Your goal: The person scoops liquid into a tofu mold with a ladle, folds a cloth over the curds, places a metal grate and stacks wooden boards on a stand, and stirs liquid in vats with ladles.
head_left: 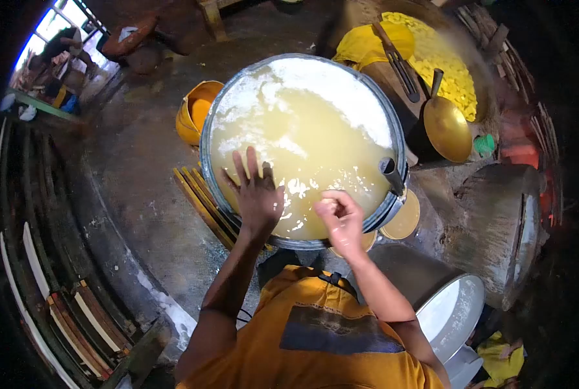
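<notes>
A large round tub [315, 123] holds cloudy yellowish liquid with white foam along its far and left sides. Over the tub's near left part is my left hand [258, 198], its fingers spread and nothing in it. My right hand [341, 220] is at the near right part, above the liquid, wet and with its fingers curled together; what they hold, if anything, is hidden. A dark tube-like handle [391, 175] sticks up at the tub's right rim.
An orange bucket [198, 111] stands left of the tub. At the upper right, yellow pieces [448, 71] fill a big pan beside a golden ladle [447, 129]. A metal pot [448, 311] is at the lower right. Fire [521, 155] glows at the far right.
</notes>
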Tool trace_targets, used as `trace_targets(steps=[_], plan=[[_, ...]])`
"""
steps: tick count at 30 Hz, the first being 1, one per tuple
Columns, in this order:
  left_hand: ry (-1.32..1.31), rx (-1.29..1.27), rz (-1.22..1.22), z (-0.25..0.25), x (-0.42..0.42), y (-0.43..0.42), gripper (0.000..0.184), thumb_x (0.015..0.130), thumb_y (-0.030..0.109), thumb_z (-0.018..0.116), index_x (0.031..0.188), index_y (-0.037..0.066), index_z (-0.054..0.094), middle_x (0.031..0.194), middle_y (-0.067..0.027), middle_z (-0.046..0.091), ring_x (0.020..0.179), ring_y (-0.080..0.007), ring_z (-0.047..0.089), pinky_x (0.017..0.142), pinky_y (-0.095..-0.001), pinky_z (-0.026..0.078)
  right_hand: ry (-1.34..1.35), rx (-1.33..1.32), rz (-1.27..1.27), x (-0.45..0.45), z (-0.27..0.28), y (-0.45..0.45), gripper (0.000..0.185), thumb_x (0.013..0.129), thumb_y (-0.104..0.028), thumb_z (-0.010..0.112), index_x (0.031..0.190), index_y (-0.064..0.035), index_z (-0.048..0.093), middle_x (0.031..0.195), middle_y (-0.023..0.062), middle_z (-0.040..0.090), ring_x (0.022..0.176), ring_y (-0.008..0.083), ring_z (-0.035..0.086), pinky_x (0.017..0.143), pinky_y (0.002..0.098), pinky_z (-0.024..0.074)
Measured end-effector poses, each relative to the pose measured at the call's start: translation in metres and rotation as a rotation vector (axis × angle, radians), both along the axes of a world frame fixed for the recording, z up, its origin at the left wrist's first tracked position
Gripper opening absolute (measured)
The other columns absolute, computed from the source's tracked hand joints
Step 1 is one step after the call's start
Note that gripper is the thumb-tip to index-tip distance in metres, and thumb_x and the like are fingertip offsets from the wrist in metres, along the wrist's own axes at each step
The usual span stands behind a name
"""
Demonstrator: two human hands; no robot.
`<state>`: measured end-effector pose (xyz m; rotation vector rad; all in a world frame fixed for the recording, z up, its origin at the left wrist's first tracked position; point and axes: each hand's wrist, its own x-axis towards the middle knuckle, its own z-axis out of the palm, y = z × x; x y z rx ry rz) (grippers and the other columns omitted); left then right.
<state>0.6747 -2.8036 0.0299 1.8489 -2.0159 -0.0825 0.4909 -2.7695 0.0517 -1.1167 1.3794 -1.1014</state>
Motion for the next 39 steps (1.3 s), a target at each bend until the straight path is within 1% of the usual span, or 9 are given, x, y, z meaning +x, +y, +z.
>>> trace_targets(steps=[8, 17, 21, 25, 28, 32, 35, 38, 39], plan=[[-0.123, 0.106, -0.058, 0.031, -0.038, -0.013, 0.050, 0.065, 0.022, 0.073, 0.105, 0.001, 0.052, 0.143, -0.0189, 0.025, 0.136, -0.0400, 0.009, 0.103, -0.0671, 0.002, 0.428, -0.495, 0.171, 0.020, 0.044, -0.005, 0.013, 0.074, -0.007, 0.070, 0.085, -0.0015, 0.065, 0.075, 0.0133, 0.060, 0.070, 0.0246, 0.058, 0.062, 0.0332, 0.0465], [0.019, 0.029, -0.157, 0.027, -0.051, -0.002, 0.044, 0.065, 0.020, 0.073, 0.100, 0.002, 0.054, 0.140, -0.0200, 0.028, 0.134, -0.0410, 0.016, 0.103, -0.0663, 0.004, 0.471, -0.219, 0.056, -0.011, 0.030, -0.005, 0.006, 0.079, -0.004, 0.062, 0.082, 0.0006, 0.063, 0.072, 0.0125, 0.058, 0.068, 0.0261, 0.058, 0.060, 0.0345, 0.0455], [0.031, 0.005, -0.053, 0.005, -0.026, -0.006, 0.053, 0.069, 0.025, 0.071, 0.111, 0.001, 0.050, 0.137, -0.0237, 0.030, 0.131, -0.0410, 0.023, 0.103, -0.0626, 0.014, 1.161, -0.375, 0.234, -0.058, -0.010, -0.009, 0.013, 0.078, -0.004, 0.056, 0.087, 0.0017, 0.062, 0.078, 0.0222, 0.059, 0.074, 0.0383, 0.059, 0.067, 0.0454, 0.0463], [0.255, -0.179, 0.173, -0.038, 0.025, -0.004, 0.054, 0.071, 0.025, 0.069, 0.114, 0.001, 0.049, 0.132, -0.0255, 0.035, 0.123, -0.0423, 0.033, 0.101, -0.0548, 0.023, 0.722, 0.100, -0.018, -0.093, -0.025, -0.005, 0.014, 0.077, -0.010, 0.060, 0.085, 0.0010, 0.061, 0.073, 0.0229, 0.060, 0.071, 0.0392, 0.060, 0.063, 0.0440, 0.0479], [0.201, -0.194, 0.383, -0.045, 0.039, 0.011, 0.056, 0.071, 0.026, 0.067, 0.116, -0.001, 0.047, 0.127, -0.0285, 0.039, 0.117, -0.0430, 0.038, 0.100, -0.0507, 0.028, 0.826, -0.007, -0.090, -0.097, -0.041, -0.016, 0.013, 0.078, -0.011, 0.058, 0.077, 0.0011, 0.060, 0.070, 0.0225, 0.061, 0.069, 0.0393, 0.061, 0.060, 0.0443, 0.0479], [0.114, -0.190, 0.478, -0.069, 0.042, 0.024, 0.065, 0.071, 0.029, 0.065, 0.119, -0.008, 0.042, 0.120, -0.0336, 0.040, 0.112, -0.0463, 0.041, 0.098, -0.0496, 0.031, 1.433, 0.097, 0.578, -0.080, -0.063, -0.030, 0.019, 0.080, -0.010, 0.055, 0.096, -0.0011, 0.061, 0.084, 0.0208, 0.063, 0.077, 0.0304, 0.063, 0.065, 0.0401, 0.0497], [0.380, -0.140, 0.449, -0.042, 0.033, 0.024, 0.075, 0.073, 0.033, 0.065, 0.120, -0.015, 0.035, 0.122, -0.0348, 0.038, 0.111, -0.0464, 0.041, 0.099, -0.0481, 0.030, 0.883, -0.159, 0.219, -0.072, -0.052, -0.032, 0.018, 0.085, -0.013, 0.052, 0.099, -0.0062, 0.059, 0.096, 0.0170, 0.063, 0.084, 0.0272, 0.063, 0.071, 0.0384, 0.0505], [0.707, -0.174, 0.500, -0.078, 0.038, 0.036, 0.072, 0.077, 0.032, 0.063, 0.123, -0.014, 0.032, 0.119, -0.0304, 0.043, 0.109, -0.0388, 0.045, 0.097, -0.0440, 0.033, -0.277, 0.311, -0.388, -0.074, -0.030, -0.021, 0.023, 0.090, -0.025, 0.048, 0.104, -0.0080, 0.056, 0.099, 0.0129, 0.062, 0.086, 0.0258, 0.062, 0.075, 0.0394, 0.0501], [0.822, -0.173, 0.567, -0.089, 0.040, 0.037, 0.068, 0.076, 0.029, 0.062, 0.122, -0.013, 0.034, 0.117, -0.0282, 0.045, 0.107, -0.0376, 0.047, 0.094, -0.0436, 0.035, -0.635, 0.371, -0.509, -0.086, -0.029, -0.020, 0.051, 0.092, -0.048, 0.041, 0.114, -0.0029, 0.047, 0.108, 0.0166, 0.056, 0.095, 0.0277, 0.057, 0.080, 0.0398, 0.0474]])
